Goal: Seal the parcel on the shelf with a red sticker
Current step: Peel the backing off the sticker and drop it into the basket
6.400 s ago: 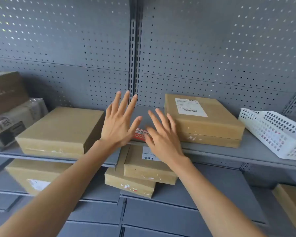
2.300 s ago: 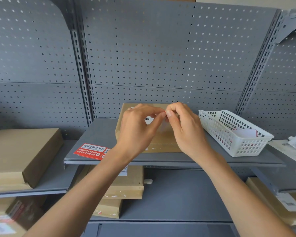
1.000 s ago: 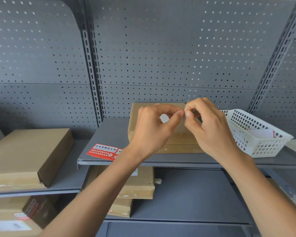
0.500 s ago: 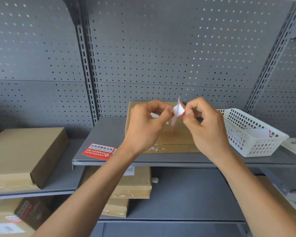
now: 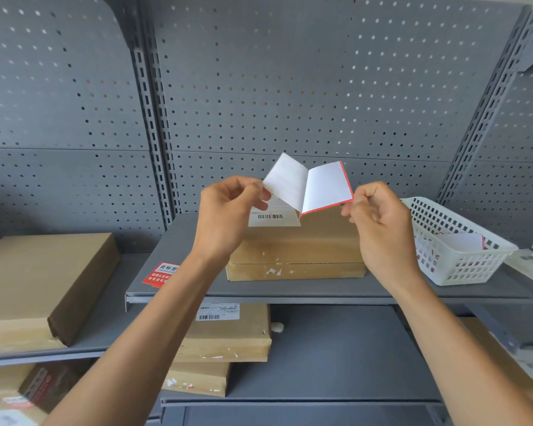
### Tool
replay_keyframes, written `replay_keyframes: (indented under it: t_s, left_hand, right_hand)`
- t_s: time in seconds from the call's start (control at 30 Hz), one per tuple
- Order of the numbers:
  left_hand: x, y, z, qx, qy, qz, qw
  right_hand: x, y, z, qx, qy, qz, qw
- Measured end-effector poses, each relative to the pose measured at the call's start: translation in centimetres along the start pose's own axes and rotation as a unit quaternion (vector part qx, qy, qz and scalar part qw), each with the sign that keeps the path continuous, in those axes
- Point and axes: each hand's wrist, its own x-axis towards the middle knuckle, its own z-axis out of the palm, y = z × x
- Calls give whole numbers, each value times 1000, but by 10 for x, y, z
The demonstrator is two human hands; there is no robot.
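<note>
Sticker [image 5: 326, 186] peeled apart since earlier | hands [image 5: 225, 216] hide parcel [image 5: 299, 250] top

A white slotted basket [image 5: 462, 272] is set just right of the right-hand fingers [image 5: 350, 210], and white slips with red print [image 5: 462, 242] are seen inside it. Well to the left of the left-hand fingers [image 5: 259, 193] and lower, a large brown carton [image 5: 37, 281] is laid flat. Below both sets of fingers, two brown cartons are stacked: the upper one [image 5: 228, 336] is marked with a barcode label [image 5: 217, 312], and the lower one [image 5: 197, 379] is partly covered by it. Behind and above the fingers, a grey perforated back panel [image 5: 290, 87] is mounted between slotted uprights [image 5: 150, 118].
</note>
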Motion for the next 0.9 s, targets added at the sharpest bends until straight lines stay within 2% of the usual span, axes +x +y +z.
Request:
replay_keyframes:
  t_s: [0.4, 0.77, 0.9]
  left_hand:
    - [17, -13, -29, -19, 71, -25, 997]
    - [19, -20, -41, 57, 59, -10, 997]
    - [17, -21, -42, 106, 30, 7, 994]
  right_hand:
    - [11, 12, -15, -15, 49, 47, 998]
    - [14, 15, -24, -35, 49, 64, 996]
    - [17, 14, -29, -38, 51, 64, 996]
